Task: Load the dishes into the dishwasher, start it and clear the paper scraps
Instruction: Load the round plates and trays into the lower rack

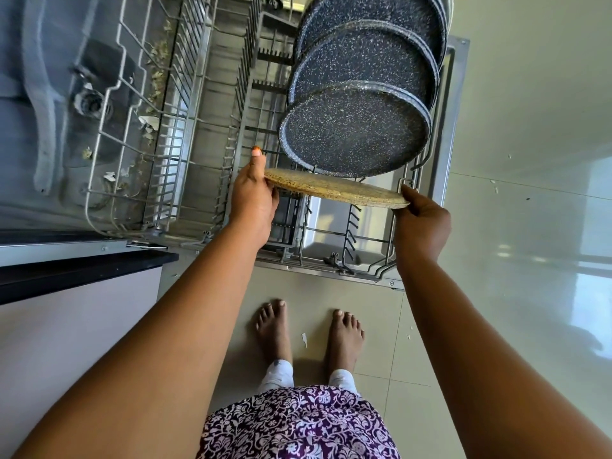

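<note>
A person stood at an open dishwasher [458, 94], looking down. Both hands held one tan speckled plate [334, 188] edge-on over the pulled-out rack [381, 271], just on the near side of a row of dark speckled plates [354, 134] standing upright in it on the right.

The left hand [253, 197] gripped the plate's left rim, thumb stretched up along the edge and fingers curled beneath. The right hand [422, 220] pinched the right rim with curled fingers.

The plate looked rigid and thin, probably light to moderate in weight, and likely to chip if knocked against the wire or its neighbour. A hold at opposite rims seemed the safest way to guide it into a slot.

Counted: one tan plate in hand; three dark plates showing their faces, with more rims behind them too crowded to count. Paper scraps [304, 339] lay about — one between the bare feet [275, 329], a few on the floor [530, 127] to the right, several more in the dishwasher's left part.
</note>
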